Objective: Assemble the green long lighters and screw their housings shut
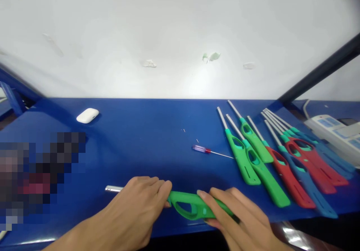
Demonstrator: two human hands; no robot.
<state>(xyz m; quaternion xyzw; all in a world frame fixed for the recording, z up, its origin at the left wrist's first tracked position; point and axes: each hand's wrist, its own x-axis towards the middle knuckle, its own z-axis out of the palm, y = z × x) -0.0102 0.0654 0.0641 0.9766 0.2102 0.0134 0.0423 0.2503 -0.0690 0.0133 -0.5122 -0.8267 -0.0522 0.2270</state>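
Near the table's front edge, a green lighter (197, 206) lies sideways between my hands, its silver tube pointing left. My left hand (140, 209) is wrapped round the tube and the front end of the body; the metal tip sticks out beyond it. My right hand (239, 217) grips the rear of the green handle, with the thumb below and fingers on top. The oval trigger opening shows between the two hands. Behind them lies a small screwdriver (201, 149) with a clear purple and red handle, its shaft pointing right.
Several green, red and blue lighters (243, 161) lie in a slanted row at the right. A white earphone case (87, 115) sits at the back left of the blue table (135, 131). Tiny pins lie near the screwdriver. A white power strip (334, 127) is at far right.
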